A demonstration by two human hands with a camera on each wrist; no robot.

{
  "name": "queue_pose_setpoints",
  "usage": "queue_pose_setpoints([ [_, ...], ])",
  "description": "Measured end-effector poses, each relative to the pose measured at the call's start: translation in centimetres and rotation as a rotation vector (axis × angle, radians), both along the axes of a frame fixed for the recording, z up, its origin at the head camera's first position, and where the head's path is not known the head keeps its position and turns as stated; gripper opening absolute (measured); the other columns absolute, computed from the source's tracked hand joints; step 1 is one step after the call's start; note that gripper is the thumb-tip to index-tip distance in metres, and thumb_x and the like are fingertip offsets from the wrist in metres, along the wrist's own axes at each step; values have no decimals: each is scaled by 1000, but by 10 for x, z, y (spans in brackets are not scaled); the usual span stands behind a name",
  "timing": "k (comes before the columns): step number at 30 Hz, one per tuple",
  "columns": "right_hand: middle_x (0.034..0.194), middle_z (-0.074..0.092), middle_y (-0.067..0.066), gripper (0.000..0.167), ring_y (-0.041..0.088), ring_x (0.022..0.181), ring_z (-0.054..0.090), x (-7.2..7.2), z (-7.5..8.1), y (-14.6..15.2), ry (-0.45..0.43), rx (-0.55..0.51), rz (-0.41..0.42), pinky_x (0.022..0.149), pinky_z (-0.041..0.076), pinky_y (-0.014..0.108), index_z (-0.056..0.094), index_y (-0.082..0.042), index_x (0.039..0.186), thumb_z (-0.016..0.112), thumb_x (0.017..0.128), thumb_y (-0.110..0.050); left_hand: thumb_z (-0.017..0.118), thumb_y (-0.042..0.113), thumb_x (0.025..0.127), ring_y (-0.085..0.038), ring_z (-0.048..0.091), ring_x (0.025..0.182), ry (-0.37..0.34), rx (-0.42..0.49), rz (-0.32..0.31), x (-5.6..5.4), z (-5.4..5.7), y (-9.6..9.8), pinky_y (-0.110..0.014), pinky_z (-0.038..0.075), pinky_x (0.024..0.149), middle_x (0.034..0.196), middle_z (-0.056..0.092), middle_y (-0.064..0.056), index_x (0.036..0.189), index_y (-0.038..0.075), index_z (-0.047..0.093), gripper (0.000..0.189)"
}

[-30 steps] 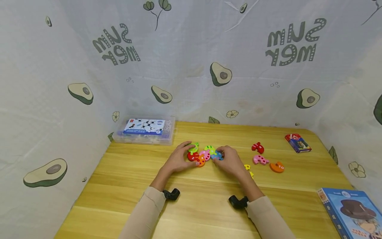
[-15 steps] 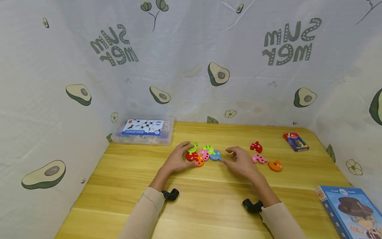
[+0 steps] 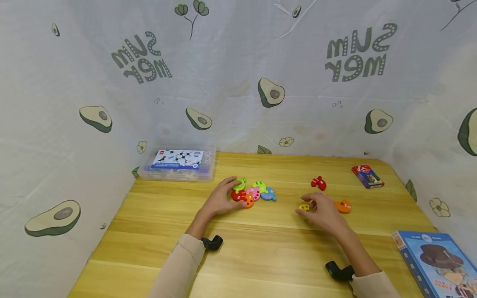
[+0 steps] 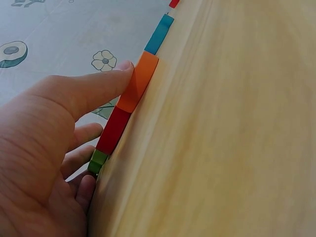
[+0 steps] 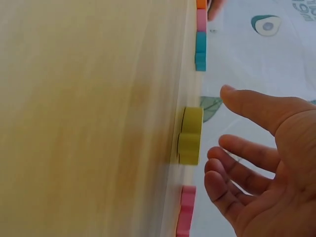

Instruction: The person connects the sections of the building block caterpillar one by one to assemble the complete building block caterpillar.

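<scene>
Several flat numbered puzzle pieces form a joined, winding row on the wooden table. My left hand (image 3: 220,199) spans its left end, with the thumb against the orange piece (image 4: 139,81) and the other fingers at the light green end piece (image 4: 97,161). Between these is a red piece (image 3: 237,195) marked 2; a pink piece (image 3: 254,193), another green piece (image 3: 259,186) and a blue piece (image 3: 268,193) follow. Over a loose yellow spotted piece (image 3: 304,206) hovers my right hand (image 3: 325,212). Its thumb and fingers are spread, a gap from the yellow piece (image 5: 191,136) in the right wrist view.
Right of the row lie a loose red piece (image 3: 319,183), an orange piece (image 3: 343,206) marked 10, and a pink piece (image 5: 186,211) mostly behind the right hand. A clear plastic case (image 3: 179,165), a small card box (image 3: 367,176) and a blue book-like box (image 3: 434,263) stand farther out.
My right hand has let go of the blue piece at the row's end and moved right to the yellow piece. The left hand stays on the row.
</scene>
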State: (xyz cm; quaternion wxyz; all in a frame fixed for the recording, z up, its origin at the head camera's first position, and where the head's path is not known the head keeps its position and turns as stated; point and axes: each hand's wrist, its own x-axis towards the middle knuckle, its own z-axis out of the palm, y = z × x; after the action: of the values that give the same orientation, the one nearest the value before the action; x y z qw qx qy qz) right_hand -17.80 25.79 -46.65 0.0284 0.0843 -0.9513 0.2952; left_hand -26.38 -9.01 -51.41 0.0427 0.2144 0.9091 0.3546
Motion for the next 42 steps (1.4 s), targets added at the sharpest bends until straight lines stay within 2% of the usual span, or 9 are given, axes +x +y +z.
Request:
queue_pose_setpoints([
  [10,102,71,10,47,20,85,58,3,-3,11,-92,32,16,75,52,34,71,1,116,86,85,-30,83,50,81,-32,33,153,-23,39,24,3,-1,-2,-55,33,123,165,36,-4,149,20,55,80],
  [15,111,72,12,37,28,97,66,1,-4,8,-71,24,64,86,58,48,70,0,120,81,89,-17,84,48,81,-33,35,152,-14,58,26,3,-1,-1,-56,34,122,163,38,-6,148,17,57,78],
  [23,127,69,18,32,40,116,63,-5,-5,3,-33,27,100,101,51,61,71,-3,121,75,88,-3,85,45,81,-34,36,151,-29,67,25,3,-3,0,-57,35,121,162,39,-8,147,15,57,78],
  [26,130,66,21,39,43,119,62,-7,-4,2,-29,30,71,103,50,62,69,0,124,79,89,-13,85,45,81,-34,36,151,-30,65,34,3,-1,1,-57,35,121,162,39,-7,147,16,57,77],
  [30,131,63,23,63,41,113,64,-10,-3,1,-49,39,-18,97,54,59,65,3,128,85,84,-38,85,44,81,-33,36,151,-30,59,44,3,4,2,-56,35,122,163,38,-6,147,17,57,76],
  [32,126,65,22,67,38,107,65,-11,-4,1,-65,47,-43,93,55,57,66,3,126,86,82,-43,84,44,82,-33,35,152,-31,54,47,3,5,2,-56,35,122,163,38,-5,147,18,57,76],
  [34,120,68,20,62,34,103,64,-12,-4,1,-79,63,-39,91,55,56,69,1,121,85,83,-44,84,44,82,-32,35,152,-31,43,47,3,6,3,-56,34,122,163,38,-5,148,18,57,76],
  [39,114,72,15,37,32,102,65,-13,-4,0,-57,72,46,93,54,55,73,-3,113,82,88,-28,84,45,82,-33,35,152,-34,42,45,2,4,3,-56,35,121,163,38,-6,147,17,57,76],
  [42,121,69,19,40,38,111,64,-13,-2,-1,-38,58,58,99,51,59,71,-1,118,83,87,-24,84,45,82,-33,35,152,-38,55,46,1,5,3,-57,35,121,163,38,-6,147,17,57,77],
])
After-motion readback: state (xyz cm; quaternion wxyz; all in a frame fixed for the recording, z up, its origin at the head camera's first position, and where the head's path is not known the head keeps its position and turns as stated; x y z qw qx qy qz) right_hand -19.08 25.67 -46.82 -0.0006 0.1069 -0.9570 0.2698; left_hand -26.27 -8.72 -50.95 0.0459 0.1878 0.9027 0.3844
